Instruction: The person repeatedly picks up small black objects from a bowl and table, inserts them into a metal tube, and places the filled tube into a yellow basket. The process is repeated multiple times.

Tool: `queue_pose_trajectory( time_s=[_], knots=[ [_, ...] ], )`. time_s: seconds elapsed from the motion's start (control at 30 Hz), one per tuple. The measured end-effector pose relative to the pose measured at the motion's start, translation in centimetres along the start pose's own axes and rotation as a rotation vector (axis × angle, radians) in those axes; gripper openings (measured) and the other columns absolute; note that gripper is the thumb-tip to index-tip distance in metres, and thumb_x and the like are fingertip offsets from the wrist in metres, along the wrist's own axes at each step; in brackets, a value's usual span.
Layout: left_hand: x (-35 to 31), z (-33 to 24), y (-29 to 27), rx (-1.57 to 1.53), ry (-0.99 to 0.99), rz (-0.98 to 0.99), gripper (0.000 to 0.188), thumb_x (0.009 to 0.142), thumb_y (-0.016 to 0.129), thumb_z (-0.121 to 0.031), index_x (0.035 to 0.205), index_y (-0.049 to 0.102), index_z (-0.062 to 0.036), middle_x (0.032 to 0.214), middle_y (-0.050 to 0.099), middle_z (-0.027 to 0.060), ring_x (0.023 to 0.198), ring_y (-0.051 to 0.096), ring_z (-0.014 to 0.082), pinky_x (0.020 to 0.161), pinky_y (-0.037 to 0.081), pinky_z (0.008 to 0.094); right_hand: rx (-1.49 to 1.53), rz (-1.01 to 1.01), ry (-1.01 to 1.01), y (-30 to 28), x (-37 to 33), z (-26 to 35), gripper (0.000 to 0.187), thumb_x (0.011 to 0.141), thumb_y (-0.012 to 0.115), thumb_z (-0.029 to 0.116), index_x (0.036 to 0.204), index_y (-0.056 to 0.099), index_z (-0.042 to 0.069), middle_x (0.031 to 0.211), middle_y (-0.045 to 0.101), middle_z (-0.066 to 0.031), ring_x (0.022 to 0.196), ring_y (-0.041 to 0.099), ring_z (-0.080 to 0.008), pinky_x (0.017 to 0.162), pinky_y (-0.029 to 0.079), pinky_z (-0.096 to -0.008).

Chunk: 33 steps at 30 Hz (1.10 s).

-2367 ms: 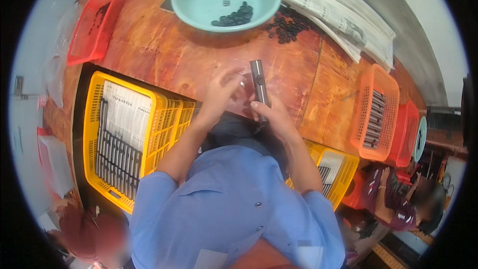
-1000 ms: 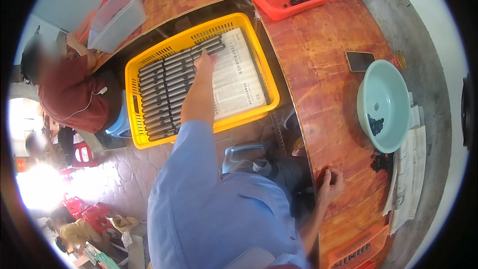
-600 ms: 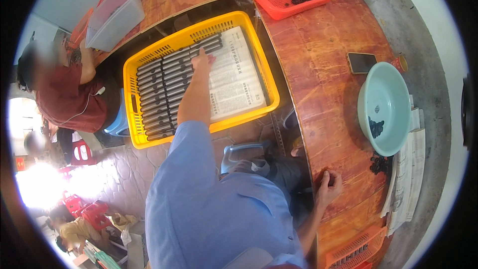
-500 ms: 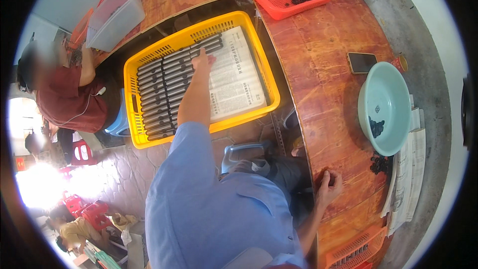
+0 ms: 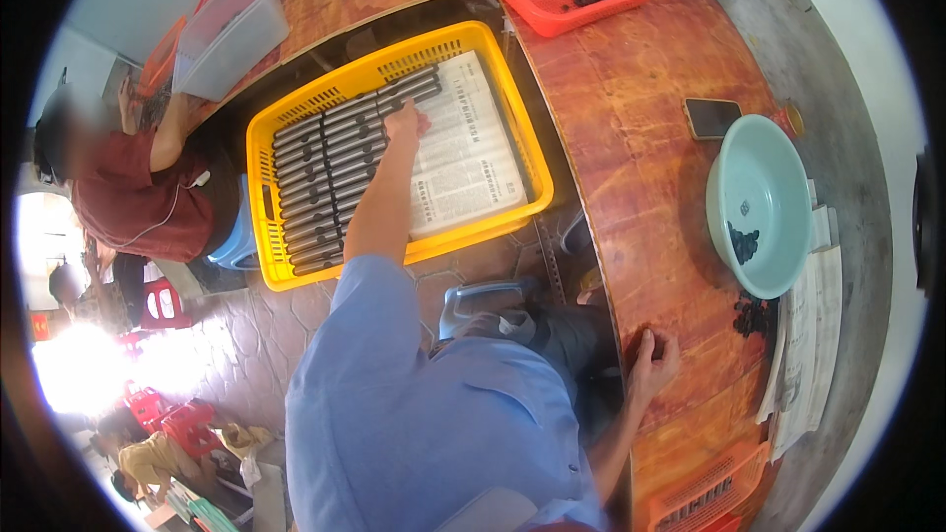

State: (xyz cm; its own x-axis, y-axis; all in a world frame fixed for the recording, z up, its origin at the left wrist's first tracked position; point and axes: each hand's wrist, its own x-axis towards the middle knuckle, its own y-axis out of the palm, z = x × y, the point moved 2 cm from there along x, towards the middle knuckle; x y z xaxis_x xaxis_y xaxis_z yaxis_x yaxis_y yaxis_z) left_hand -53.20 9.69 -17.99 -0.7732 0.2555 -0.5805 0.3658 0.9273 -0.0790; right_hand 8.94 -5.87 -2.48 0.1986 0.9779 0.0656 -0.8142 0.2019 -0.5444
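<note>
My left hand [image 5: 402, 124] reaches into the yellow plastic basket [image 5: 544, 192], its fingers bent at the edge of the laid-out rods. Rows of grey metal rods [image 5: 320, 163] with dark fittings lie side by side on newspaper [image 5: 463, 153]. What the left fingertips grip is too small to make out. On the wooden table's near edge rests my right hand [image 5: 652, 366], fingers curled in toward the thumb. Whatever is inside that curl is hidden.
A pale green basin [image 5: 769, 163] holding small black parts stands on the wooden table [image 5: 641, 138], by a phone [image 5: 712, 119]. Loose black pieces [image 5: 755, 316] and newspapers [image 5: 813, 335] lie beside it. A red basket [image 5: 552, 15] stands farther off. Another person [image 5: 138, 187] sits left.
My left hand has shifted slightly right and toward me, along the ends of the rods. The right hand stays at the table edge with its fingers still curled.
</note>
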Motion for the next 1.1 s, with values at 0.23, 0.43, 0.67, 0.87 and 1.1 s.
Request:
queue_pose_trajectory(
  time_s=[0.23,0.43,0.67,0.87,1.1],
  knots=[
    [1.7,0.8,-0.4,0.216,0.295,0.4,0.029,0.105,0.05,-0.024,0.085,0.065,-0.0099,0.071,0.06,0.0027,0.061,0.059,0.019,0.052,0.047,0.0331,0.052,-0.016,0.049,0.2,-0.3,1.3,0.007,0.089,0.073,0.004,0.094,0.075,0.0,0.088,0.073,-0.0118,0.082,0.07,-0.0213,0.075,0.055,-0.0329],
    [-7.5,-3.2,0.4,0.415,0.634,0.47,0.04,0.102,0.06,-0.035,0.123,0.07,-0.0024,0.105,0.072,0.0116,0.088,0.068,0.0222,0.078,0.055,0.0371,0.068,-0.009,-0.155,-0.9,-0.1,3.2,0.01,0.089,0.07,0.01,0.094,0.071,0.001,0.091,0.071,-0.0155,0.086,0.07,-0.0312,0.079,0.056,-0.0391],
    [-30.8,-2.3,3.4,0.411,1.133,0.719,0.032,0.108,0.055,-0.027,0.097,0.066,0.0012,0.085,0.061,0.0059,0.076,0.056,0.0177,0.075,0.048,0.0326,0.026,-0.334,-0.243,-9.4,-4.4,4.8,0.012,0.086,0.073,0.005,0.097,0.07,0.002,0.091,0.07,-0.0128,0.084,0.069,-0.0315,0.074,0.054,-0.04],
    [-40.4,6.5,6.4,0.399,1.201,1.29,0.012,0.104,0.057,-0.006,0.106,0.067,0.0012,0.09,0.066,0.007,0.083,0.062,0.016,0.079,0.052,0.0295,-0.274,-0.758,-0.028,-23.0,-10.1,2.7,0.009,0.087,0.072,0.002,0.095,0.07,0.001,0.088,0.07,-0.0136,0.082,0.07,-0.0284,0.071,0.056,-0.0366],
    [-49.3,14.2,9.2,0.616,1.015,1.696,0.01,0.099,0.065,-0.007,0.1,0.07,0.001,0.092,0.07,0.0106,0.085,0.067,0.0215,0.079,0.053,0.0316,-0.812,-0.647,0.808,-38.9,-17.0,-9.4,0.025,0.093,0.057,0.012,0.11,0.073,0.001,0.108,0.074,-0.0244,0.102,0.072,-0.0409,0.087,0.056,-0.052]
  ],
)
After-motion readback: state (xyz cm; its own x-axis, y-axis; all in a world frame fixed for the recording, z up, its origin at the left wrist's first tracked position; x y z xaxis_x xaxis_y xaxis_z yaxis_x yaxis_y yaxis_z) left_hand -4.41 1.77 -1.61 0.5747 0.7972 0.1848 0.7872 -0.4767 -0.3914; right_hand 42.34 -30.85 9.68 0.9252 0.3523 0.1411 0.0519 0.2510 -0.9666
